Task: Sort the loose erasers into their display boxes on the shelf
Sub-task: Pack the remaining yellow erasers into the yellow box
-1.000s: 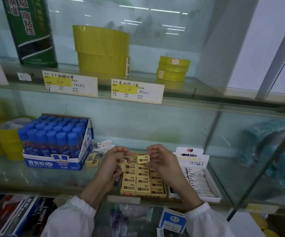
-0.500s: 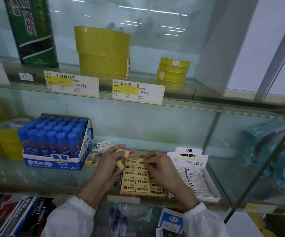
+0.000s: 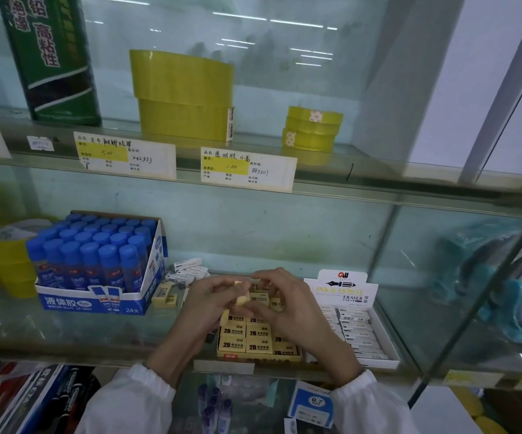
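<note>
Both my left hand (image 3: 212, 300) & right hand (image 3: 284, 303) pinch yellow erasers (image 3: 242, 300) mid-frame over the yellow box (image 3: 258, 355); a loose pinch could drop one btwn rows.

glue-stick box (image 3: 103, 300) left of 2b eraser box (image 3: 258, 339), ink eraser box (image 3: 359, 333) right, on shelf (image 3: 65, 330).

— Where does the head view look from?
— Close before the glass shelf (image 3: 65, 333), facing it and tilted downward.
— And beyond it?
— The upper shelf above, lower stock beneath; the right edge seems warped, perhaps lens distortion.
</note>
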Action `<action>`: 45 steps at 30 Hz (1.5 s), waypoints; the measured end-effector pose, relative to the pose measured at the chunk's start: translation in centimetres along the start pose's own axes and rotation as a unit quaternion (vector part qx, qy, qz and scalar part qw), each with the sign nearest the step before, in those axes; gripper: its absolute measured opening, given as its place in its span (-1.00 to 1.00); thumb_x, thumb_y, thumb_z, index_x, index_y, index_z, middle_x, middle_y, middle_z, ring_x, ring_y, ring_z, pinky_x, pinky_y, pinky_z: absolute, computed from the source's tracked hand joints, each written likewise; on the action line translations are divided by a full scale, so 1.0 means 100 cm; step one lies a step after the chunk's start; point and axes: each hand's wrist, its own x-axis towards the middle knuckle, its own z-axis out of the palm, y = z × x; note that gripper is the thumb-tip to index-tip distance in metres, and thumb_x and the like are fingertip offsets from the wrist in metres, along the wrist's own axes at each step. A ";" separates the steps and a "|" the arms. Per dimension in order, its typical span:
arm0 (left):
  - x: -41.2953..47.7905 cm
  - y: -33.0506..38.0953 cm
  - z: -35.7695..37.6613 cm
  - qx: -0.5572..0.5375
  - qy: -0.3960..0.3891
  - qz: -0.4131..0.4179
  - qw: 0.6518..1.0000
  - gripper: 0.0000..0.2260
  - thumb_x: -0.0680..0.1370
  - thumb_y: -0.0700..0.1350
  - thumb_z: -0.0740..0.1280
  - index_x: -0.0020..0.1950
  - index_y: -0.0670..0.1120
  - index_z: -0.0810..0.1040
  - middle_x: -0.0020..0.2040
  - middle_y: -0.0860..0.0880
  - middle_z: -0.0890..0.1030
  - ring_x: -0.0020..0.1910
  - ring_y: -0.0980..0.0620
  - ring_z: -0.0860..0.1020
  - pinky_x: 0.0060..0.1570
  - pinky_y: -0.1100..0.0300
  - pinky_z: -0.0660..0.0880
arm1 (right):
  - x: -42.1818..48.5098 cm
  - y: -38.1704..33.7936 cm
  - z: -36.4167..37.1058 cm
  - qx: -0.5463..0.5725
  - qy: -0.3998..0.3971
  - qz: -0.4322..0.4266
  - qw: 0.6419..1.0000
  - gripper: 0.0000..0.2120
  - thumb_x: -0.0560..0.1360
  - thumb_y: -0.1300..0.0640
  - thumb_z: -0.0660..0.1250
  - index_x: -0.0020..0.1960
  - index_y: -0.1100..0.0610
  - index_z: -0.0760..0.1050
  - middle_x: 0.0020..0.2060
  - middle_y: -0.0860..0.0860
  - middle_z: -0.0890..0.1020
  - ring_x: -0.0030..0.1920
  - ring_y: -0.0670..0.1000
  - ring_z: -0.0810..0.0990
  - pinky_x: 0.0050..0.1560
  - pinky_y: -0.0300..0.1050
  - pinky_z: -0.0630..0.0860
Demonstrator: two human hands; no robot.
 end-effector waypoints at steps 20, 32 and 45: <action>-0.003 0.004 0.003 0.065 -0.013 0.006 0.998 -0.80 0.61 -0.16 0.34 0.07 -0.25 0.69 -0.22 -0.20 0.74 -0.27 -0.11 0.74 -0.44 0.29 0.53 | -0.001 -0.001 -0.001 0.136 -0.023 0.063 0.988 -0.83 0.48 0.09 0.46 0.07 0.02 0.61 -0.14 -0.11 0.67 -0.11 -0.09 0.63 -0.12 -0.19 0.59; 0.006 -0.004 -0.004 -0.002 0.017 -0.004 1.000 -0.77 0.68 0.00 0.20 0.19 -0.01 0.60 -0.34 -0.10 0.59 -0.47 0.00 0.46 -0.39 0.24 0.36 | 0.001 0.001 0.000 0.053 -0.078 0.074 0.993 -0.78 0.50 0.10 0.42 0.14 0.01 0.60 -0.02 -0.12 0.66 -0.15 -0.19 0.55 -0.12 -0.31 0.48; 0.016 -0.011 -0.012 -0.226 0.041 -0.012 0.973 -0.60 0.27 -0.43 0.05 0.01 -0.22 0.49 0.00 -0.21 0.58 -0.15 -0.04 0.52 -0.14 0.10 0.42 | 0.003 -0.001 -0.015 -0.019 -0.168 0.043 0.985 -0.74 0.44 0.13 0.39 0.12 -0.01 0.57 -0.14 -0.03 0.58 -0.16 -0.07 0.51 -0.12 -0.03 0.51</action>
